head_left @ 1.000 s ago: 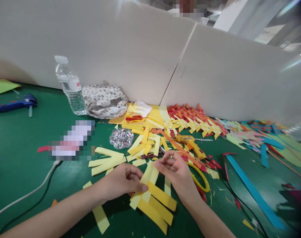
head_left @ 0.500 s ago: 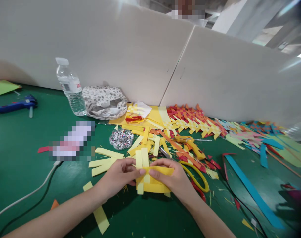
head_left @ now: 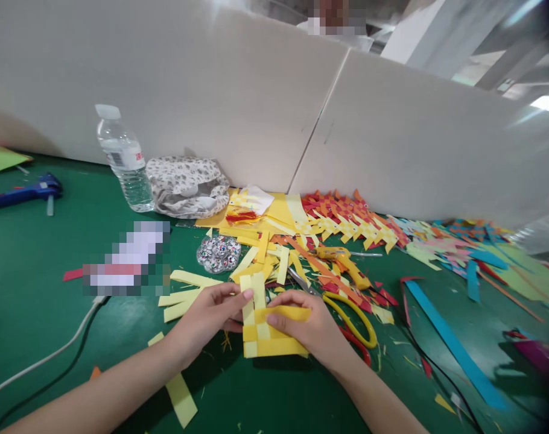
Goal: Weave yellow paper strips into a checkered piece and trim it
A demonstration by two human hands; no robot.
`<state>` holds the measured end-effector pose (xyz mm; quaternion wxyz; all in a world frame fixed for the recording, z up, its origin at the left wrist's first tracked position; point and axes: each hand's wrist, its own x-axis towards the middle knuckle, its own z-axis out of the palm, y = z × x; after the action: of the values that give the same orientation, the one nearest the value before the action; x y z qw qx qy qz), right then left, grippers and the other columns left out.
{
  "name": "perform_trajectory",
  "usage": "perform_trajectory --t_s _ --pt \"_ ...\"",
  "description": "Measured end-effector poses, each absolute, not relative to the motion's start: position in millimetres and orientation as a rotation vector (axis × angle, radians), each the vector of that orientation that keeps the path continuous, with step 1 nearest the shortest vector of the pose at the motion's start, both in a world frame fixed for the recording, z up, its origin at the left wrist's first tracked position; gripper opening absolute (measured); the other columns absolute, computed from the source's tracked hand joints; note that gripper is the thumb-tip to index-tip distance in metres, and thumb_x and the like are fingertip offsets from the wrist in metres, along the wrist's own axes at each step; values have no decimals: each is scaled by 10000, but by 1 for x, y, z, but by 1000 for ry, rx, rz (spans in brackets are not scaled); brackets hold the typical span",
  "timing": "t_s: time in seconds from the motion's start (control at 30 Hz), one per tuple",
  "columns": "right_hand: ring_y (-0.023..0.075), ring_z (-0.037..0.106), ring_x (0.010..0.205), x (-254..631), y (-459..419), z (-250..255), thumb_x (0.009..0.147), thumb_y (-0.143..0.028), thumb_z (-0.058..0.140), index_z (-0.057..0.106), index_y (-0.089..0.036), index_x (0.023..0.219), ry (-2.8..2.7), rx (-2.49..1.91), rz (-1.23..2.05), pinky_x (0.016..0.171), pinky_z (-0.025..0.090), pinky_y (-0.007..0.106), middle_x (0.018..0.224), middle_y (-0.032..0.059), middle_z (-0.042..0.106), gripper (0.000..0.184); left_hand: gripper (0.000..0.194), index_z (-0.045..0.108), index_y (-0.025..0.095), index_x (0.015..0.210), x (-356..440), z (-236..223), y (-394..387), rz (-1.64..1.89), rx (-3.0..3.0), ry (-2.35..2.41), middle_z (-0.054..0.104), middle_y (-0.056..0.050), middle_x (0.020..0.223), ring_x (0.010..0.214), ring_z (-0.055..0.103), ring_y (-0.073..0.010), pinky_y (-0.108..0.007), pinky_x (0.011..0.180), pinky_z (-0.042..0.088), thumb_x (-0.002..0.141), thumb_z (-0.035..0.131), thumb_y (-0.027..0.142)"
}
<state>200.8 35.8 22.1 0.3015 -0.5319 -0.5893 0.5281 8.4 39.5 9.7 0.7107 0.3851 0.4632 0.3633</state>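
Between my hands is a woven piece of yellow paper strips (head_left: 274, 347), pale strips crossing darker ones. My left hand (head_left: 220, 308) pinches a pale upright strip at its upper left, thumb in front. My right hand (head_left: 304, 319) grips the darker yellow strips on the right side, thumb on the front and fingers behind. The strips' far ends under the right hand are partly hidden. Just beyond the hands lie loose yellow strips (head_left: 265, 247), and scissors with yellow handles (head_left: 353, 316) rest beside my right hand.
A yellow glue gun (head_left: 347, 265) with a black cable lies among orange and red scraps. Googly eyes in a clear dish (head_left: 219, 253), a water bottle (head_left: 125, 160), a patterned pouch (head_left: 188, 187) and a blue glue gun (head_left: 25, 190) stand or lie further left. Woven paper fish (head_left: 356, 226) line the wall.
The woven piece has turned from slanted to nearly upright. My right hand moved from the pale strips' upper ends to the darker ones; my left thumb slid up onto a pale strip.
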Motion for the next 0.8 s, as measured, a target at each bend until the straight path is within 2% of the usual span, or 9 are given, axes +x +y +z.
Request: perform_trajectory --t_s 0.13,0.23,0.53,0.67,0.8 --pt "143 591 690 200 35 23 656 -401 710 648 -197 787 -1622 -1392 1353 598 461 227 774 -1 639 250 437 590 183 963 9 9 38 748 863 967 707 -39 865 788 650 -185 -247 640 505 604 760 366" --pt "141 584 687 199 35 23 667 -400 703 642 -195 794 -1678 -1370 1366 588 451 222 759 -2 633 249 432 614 181 994 9 5 38 752 902 913 712 -55 926 790 652 -179 -213 610 483 627 749 365" --pt "132 574 664 198 36 20 666 -388 704 641 -183 795 -1707 -1404 1356 581 436 212 759 -1 644 251 308 668 147 862 11 8 38 868 900 901 722 -36 807 725 642 -162 -230 635 477 620 758 315" --pt "131 571 654 198 37 21 664 -389 705 644 -180 789 -1706 -1409 1344 572 434 213 747 -1 642 252 260 657 155 859 11 8 37 884 933 925 717 -24 809 750 635 -163 -229 647 469 654 733 297" --pt "134 579 701 197 35 23 679 -355 698 653 -187 788 -1763 -1380 1300 628 441 217 771 -2 650 205 284 647 159 873 10 3 38 843 1014 911 706 -19 842 806 624 -188 -254 694 472 642 736 299"
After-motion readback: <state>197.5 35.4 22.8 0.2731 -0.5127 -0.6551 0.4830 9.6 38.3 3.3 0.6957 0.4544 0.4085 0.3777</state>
